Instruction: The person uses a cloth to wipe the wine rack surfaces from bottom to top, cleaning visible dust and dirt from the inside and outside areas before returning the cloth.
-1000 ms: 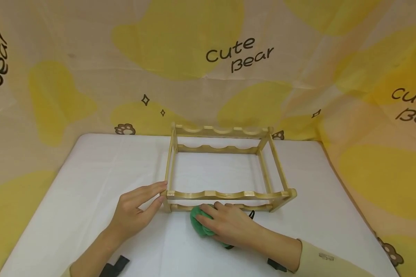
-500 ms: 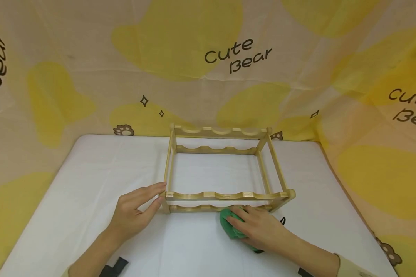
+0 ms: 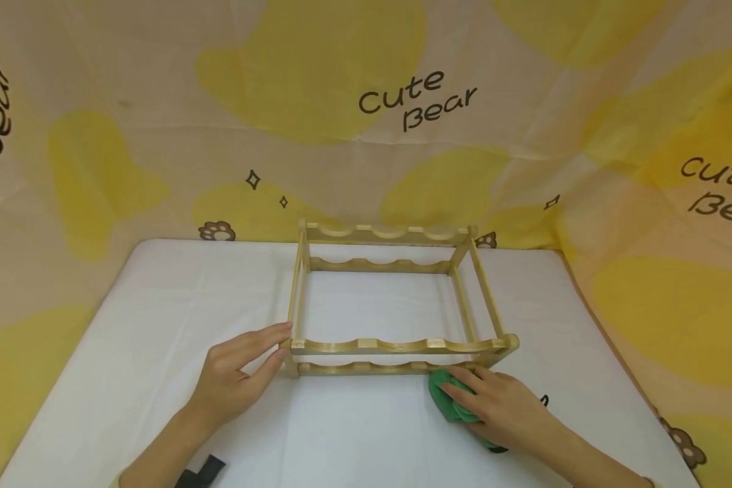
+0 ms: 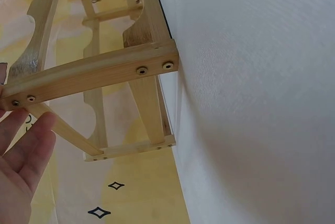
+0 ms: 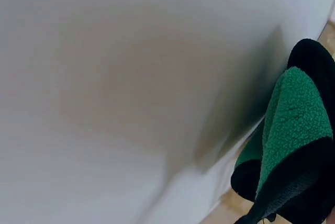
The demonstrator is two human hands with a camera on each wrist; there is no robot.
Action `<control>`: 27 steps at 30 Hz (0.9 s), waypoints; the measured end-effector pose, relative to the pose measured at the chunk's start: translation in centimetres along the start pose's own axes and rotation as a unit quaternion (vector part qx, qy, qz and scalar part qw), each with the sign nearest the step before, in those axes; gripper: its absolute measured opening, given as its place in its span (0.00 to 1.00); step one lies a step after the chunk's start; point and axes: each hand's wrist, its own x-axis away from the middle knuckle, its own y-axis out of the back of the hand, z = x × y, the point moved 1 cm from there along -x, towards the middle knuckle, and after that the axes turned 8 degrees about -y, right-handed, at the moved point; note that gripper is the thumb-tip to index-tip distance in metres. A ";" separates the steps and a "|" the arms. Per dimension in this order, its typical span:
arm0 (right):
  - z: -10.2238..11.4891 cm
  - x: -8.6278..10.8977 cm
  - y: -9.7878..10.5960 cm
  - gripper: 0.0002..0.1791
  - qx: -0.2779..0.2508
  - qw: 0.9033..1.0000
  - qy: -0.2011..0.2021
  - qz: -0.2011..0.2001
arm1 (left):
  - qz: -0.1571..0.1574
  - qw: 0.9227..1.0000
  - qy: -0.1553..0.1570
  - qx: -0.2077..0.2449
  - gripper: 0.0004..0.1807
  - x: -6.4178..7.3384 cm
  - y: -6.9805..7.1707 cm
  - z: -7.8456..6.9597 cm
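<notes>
Green cloth (image 5: 296,122), pale 2-tier rack (image 3: 369,346)

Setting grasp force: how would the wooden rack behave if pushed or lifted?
Wooden rack: probably stiff, given the fasteners at its corners. Likely light for its size, being mostly open frame. May slide before tipping: broad footprint, smooth-looking white surface.

On this side of the wooden rack (image 3: 366,346) I see a left hand (image 3: 234,376) and a right hand (image 3: 509,407), both bare. A sliver of pale yellowish sleeve (image 3: 117,481) edges the left forearm (image 3: 161,440); a black piece (image 3: 201,472) with squared corners shows beside it.
</notes>
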 end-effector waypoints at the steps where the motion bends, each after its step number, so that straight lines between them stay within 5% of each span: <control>1: -0.3 0.5 0.0 0.46 0.003 1.000 -0.003 -0.004 | 0.000 1.000 0.000 0.001 0.22 0.0 0.0 0.0; 7: -1.6 2.8 0.7 0.47 0.007 0.999 -0.010 -0.041 | 0.001 1.000 0.004 0.004 0.22 0.0 -0.1 0.0; 13: -2.7 4.0 1.3 0.34 0.005 0.997 0.009 -0.073 | -0.002 1.000 0.004 0.000 0.21 0.1 -0.1 0.0; 21: -3.2 4.2 2.8 0.55 0.032 0.996 0.010 -0.087 | -0.001 1.000 0.005 0.006 0.22 0.2 -0.1 0.1; 23: -3.3 4.1 3.4 0.53 0.033 0.996 0.007 -0.088 | 0.000 1.000 0.006 0.006 0.22 0.2 0.0 0.1; 27: -3.4 4.0 4.4 0.26 0.027 0.995 -0.001 -0.100 | 0.001 1.000 0.008 0.008 0.22 0.2 0.0 0.1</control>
